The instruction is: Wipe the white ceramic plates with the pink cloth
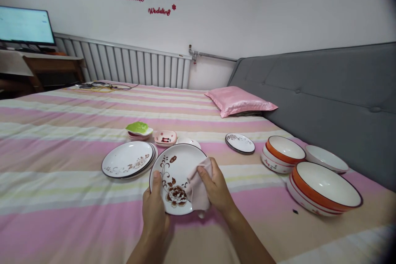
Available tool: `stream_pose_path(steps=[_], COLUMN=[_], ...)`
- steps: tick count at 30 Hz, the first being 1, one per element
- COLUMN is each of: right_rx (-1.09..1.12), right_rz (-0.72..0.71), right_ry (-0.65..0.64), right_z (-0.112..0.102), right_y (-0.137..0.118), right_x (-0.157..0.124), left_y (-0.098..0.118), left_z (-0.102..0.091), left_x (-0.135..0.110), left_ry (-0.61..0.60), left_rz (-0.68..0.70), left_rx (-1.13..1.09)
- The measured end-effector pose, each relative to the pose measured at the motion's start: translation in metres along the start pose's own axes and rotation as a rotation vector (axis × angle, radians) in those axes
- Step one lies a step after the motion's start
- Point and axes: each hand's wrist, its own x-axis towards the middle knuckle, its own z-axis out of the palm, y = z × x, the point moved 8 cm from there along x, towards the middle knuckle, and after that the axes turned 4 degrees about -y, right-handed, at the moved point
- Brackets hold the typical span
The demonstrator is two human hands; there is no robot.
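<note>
A white plate (177,165) with a dark rim and a brown flower pattern is held up above the bed, tilted toward me. My left hand (154,204) grips its left lower edge, thumb on the face and fingers behind. At the right edge my right hand (216,185) pinches a pale pink cloth (199,196) that lies over the rim and part of the face. Behind the plate on the left sits a stack of similar plates (126,159). Small dishes stand just beyond, among them a green leaf-shaped one (137,128) and a pink one (165,137).
Small plates (240,143) lie to the right. Further right stand orange-rimmed bowls, a smaller stack (281,154) and a larger stack (324,187), beside a shallow white dish (326,157). A pink pillow (239,100) rests near the grey headboard (315,86). Cables (105,86) lie at the far left.
</note>
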Motion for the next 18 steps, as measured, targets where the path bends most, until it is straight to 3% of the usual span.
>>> stream_pose_path(steps=[10, 18], right_rx=[0.021, 0.064], right_rz=[-0.009, 0.042], right_ry=[0.009, 0.185], right_z=[-0.001, -0.001], right_y=[-0.002, 0.007], right_x=[0.000, -0.004], left_y=[0.001, 0.002], left_z=[0.001, 0.007], left_x=[-0.003, -0.010], left_ry=[0.030, 0.079], left_rz=[-0.009, -0.005], left_rx=[-0.005, -0.016])
